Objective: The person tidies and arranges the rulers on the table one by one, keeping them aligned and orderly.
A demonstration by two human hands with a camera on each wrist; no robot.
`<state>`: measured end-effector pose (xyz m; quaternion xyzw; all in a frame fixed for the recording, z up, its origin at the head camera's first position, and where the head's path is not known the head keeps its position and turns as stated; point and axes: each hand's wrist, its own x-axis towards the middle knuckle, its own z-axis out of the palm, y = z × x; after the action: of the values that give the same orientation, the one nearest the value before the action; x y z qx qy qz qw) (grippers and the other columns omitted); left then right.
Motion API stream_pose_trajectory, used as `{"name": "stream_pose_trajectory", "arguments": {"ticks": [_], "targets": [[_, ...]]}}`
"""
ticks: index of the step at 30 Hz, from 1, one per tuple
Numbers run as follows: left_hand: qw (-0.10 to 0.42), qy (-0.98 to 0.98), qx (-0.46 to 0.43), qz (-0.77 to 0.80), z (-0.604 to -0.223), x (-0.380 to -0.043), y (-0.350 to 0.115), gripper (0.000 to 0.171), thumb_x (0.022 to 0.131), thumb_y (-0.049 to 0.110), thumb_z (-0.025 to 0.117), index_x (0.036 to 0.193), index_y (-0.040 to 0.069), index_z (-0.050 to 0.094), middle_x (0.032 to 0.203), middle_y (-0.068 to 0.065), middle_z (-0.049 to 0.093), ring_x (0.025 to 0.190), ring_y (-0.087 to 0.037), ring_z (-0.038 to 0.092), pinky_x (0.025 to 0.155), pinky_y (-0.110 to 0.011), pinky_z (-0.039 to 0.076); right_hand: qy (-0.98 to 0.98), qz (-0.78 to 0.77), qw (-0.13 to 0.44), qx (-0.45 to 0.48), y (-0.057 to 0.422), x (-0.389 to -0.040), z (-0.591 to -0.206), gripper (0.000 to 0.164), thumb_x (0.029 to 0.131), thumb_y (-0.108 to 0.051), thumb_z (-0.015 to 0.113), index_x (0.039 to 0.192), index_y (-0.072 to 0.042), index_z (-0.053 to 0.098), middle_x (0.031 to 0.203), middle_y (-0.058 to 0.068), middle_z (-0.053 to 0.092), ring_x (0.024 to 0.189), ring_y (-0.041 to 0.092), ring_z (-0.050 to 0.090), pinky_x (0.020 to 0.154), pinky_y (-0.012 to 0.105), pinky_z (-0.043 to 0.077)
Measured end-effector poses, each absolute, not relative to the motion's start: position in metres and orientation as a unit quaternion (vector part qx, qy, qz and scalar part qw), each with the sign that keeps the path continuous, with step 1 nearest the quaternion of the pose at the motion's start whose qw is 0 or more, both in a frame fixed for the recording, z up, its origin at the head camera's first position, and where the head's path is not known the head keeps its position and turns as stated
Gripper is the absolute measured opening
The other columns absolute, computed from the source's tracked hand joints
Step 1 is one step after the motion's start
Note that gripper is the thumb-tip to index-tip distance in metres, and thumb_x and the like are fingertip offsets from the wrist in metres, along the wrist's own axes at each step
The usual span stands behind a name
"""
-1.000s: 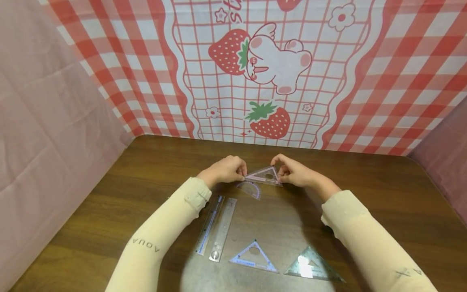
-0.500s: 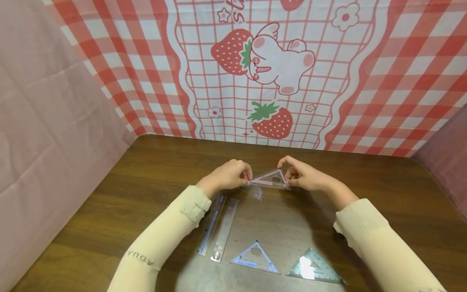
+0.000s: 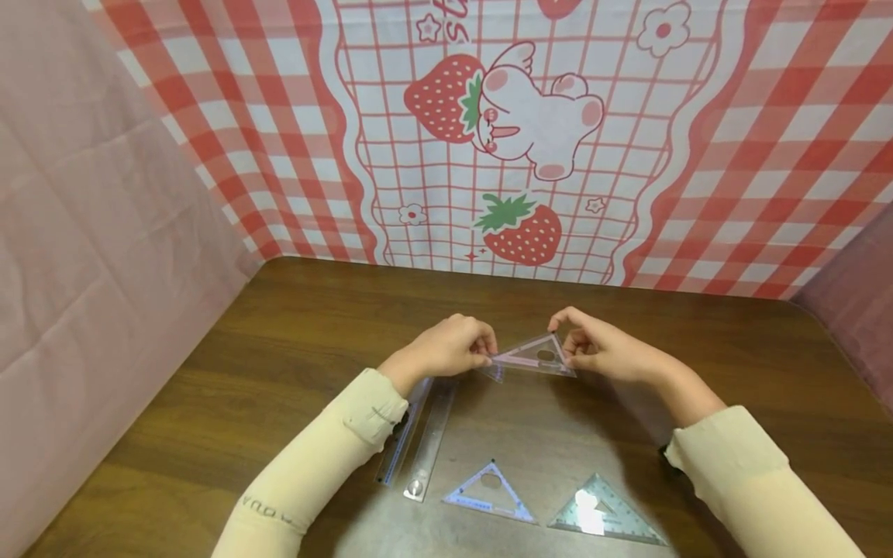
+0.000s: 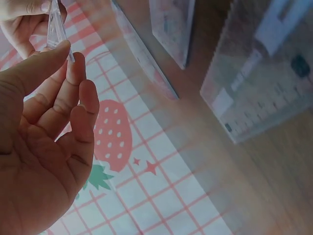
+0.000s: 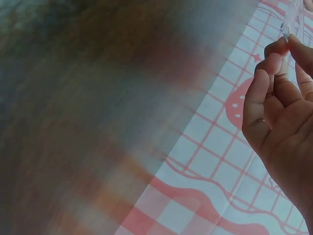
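Note:
A clear set square with a pale purple band (image 3: 528, 361) spans the gap between both hands above the table. My left hand (image 3: 453, 346) pinches its narrow left tip between thumb and fingers. At the opposite end, my right hand (image 3: 610, 350) holds the short side, with the thumb low and the index finger at the upper corner. The left wrist view shows the set square (image 4: 57, 29) nearly edge-on at the thumb and fingertips. Part of a clear protractor (image 3: 494, 371) shows below the left hand, which covers the rest.
Two rulers, one with blue markings (image 3: 401, 446) and one plain-looking (image 3: 429, 449), lie side by side near the left forearm. A blue-marked set square (image 3: 460, 500) and a greenish set square (image 3: 614, 521) lie nearer the front. A checked strawberry cloth (image 3: 412, 240) hangs behind the wooden table (image 3: 314, 302).
Both hands have moved right and slightly nearer with the set square between them. The left hand now covers more of the protractor, and the left arm hides more of the blue-marked ruler.

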<state>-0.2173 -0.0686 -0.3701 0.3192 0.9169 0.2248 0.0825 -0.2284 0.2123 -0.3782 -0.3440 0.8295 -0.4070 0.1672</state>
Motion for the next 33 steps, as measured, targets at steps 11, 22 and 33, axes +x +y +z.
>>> {"name": "stream_pose_trajectory", "arguments": {"ticks": [11, 22, 33], "targets": [[0.087, 0.911, 0.333, 0.23, -0.37, -0.21, -0.064, 0.006, 0.09, 0.013, 0.073, 0.096, 0.01, 0.071, 0.083, 0.001, 0.07, 0.073, -0.006, 0.06, 0.069, -0.018, 0.049, 0.826, -0.404, 0.173, -0.354, 0.22, -0.219, -0.377, 0.042, 0.092, 0.007, 0.06, 0.126, -0.003, 0.038, 0.078, 0.009, 0.06, 0.068, 0.016, 0.057, 0.06, 0.027, 0.049], [0.093, 0.904, 0.341, 0.24, -0.372, -0.202, -0.058, 0.007, 0.091, 0.015, 0.073, 0.095, 0.01, 0.071, 0.083, 0.002, 0.07, 0.073, -0.005, 0.06, 0.068, -0.016, 0.049, 0.808, -0.419, 0.167, -0.379, 0.229, -0.207, -0.378, 0.042, 0.093, 0.004, 0.061, 0.127, -0.003, 0.037, 0.079, 0.007, 0.061, 0.069, 0.012, 0.058, 0.059, 0.027, 0.049], [0.102, 0.897, 0.349, 0.25, -0.372, -0.192, -0.049, 0.009, 0.092, 0.017, 0.072, 0.098, 0.01, 0.071, 0.085, 0.002, 0.07, 0.074, -0.003, 0.059, 0.069, -0.014, 0.048, 0.804, -0.417, 0.158, -0.394, 0.242, -0.194, -0.375, 0.041, 0.093, 0.005, 0.06, 0.127, -0.003, 0.038, 0.079, 0.006, 0.058, 0.068, 0.017, 0.058, 0.056, 0.03, 0.05]]}}
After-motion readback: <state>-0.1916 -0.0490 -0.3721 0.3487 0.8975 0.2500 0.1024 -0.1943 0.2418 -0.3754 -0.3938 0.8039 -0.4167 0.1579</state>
